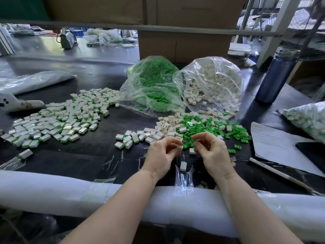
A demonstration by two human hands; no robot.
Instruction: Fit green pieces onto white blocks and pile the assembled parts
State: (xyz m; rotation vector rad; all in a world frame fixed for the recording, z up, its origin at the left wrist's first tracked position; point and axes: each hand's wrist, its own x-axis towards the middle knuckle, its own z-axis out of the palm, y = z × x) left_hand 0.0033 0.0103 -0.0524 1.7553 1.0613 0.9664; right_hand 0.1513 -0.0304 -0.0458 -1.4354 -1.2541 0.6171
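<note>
a black worktable [88, 161] holds a wide pile of assembled parts [58, 118] at left, loose green pieces [202, 128] and white blocks [168, 123] ahead, where left hand [162, 154] and right hand [212, 152] hover with fingers curled, contents unclear.

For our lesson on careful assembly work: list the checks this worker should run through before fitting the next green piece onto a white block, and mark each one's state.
1. Loose green pieces within reach: ok.
2. Loose white blocks within reach: ok.
3. Left hand holds a white block: cannot tell, fingers curled over it.
4. Right hand holds a green piece: cannot tell.
5. Pile of assembled parts kept apart from loose stock: ok.
6. Stray white block near the table edge gathered in: not ok.
</note>
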